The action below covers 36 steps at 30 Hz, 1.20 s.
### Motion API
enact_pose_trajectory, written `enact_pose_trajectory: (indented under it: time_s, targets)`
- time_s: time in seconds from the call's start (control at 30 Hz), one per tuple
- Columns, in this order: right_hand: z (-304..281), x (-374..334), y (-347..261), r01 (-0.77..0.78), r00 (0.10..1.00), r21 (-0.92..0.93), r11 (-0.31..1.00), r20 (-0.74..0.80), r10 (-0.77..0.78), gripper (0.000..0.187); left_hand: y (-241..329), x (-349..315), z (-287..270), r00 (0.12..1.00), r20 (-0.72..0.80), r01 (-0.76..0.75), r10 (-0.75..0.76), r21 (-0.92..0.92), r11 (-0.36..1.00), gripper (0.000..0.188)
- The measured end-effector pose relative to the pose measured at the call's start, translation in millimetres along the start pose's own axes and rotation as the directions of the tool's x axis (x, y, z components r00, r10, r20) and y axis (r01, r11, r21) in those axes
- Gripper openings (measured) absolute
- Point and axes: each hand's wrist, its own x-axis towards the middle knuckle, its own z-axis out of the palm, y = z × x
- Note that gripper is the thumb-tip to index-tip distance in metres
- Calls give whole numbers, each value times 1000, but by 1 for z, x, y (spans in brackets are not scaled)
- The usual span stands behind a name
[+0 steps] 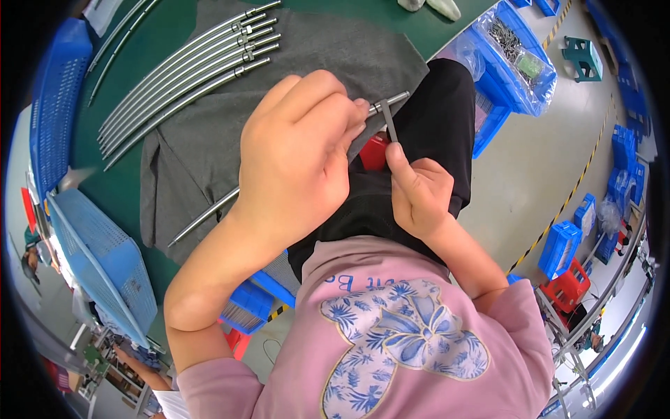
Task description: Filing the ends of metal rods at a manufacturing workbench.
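Note:
My left hand is closed around a thin metal rod, which slants from lower left to upper right. The rod's tip comes out past my fingers on the right, where a ringed, stepped section shows. My right hand pinches a small flat grey metal strip between thumb and fingers. Its upper end meets the rod close to the tip; the exact kind of tool cannot be told. Several similar metal rods lie side by side on a dark grey cloth beyond my left hand.
The cloth covers part of a green table. Blue baskets stand at the left, and two more rods lie at the far left. To the right, a blue bin holds small metal parts. A green stool and red stool stand farther off.

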Motion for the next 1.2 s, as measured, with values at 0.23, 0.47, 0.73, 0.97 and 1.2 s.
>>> enact_pose_trajectory:
  time_s: [0.23,0.47,0.73,0.97,1.2]
  targets:
    - [5,9,3,76,997,36,996,-13,-75,60,1,-2,-3,1000,7,20,-20,-16,1000,16]
    - [16,17,12,116,990,69,991,-85,-110,60,1,1,-4,1000,7,21,-21,-9,1000,15]
    - [21,10,19,101,990,97,990,-111,-90,56,0,1,-4,1000,8,30,-30,-17,999,16]
    - [16,28,14,95,995,161,982,-55,-88,55,0,-1,-5,999,12,37,-36,-24,999,17]
    - [24,40,12,95,992,240,966,-107,-71,54,3,-1,-6,999,24,26,-26,-8,1000,16]
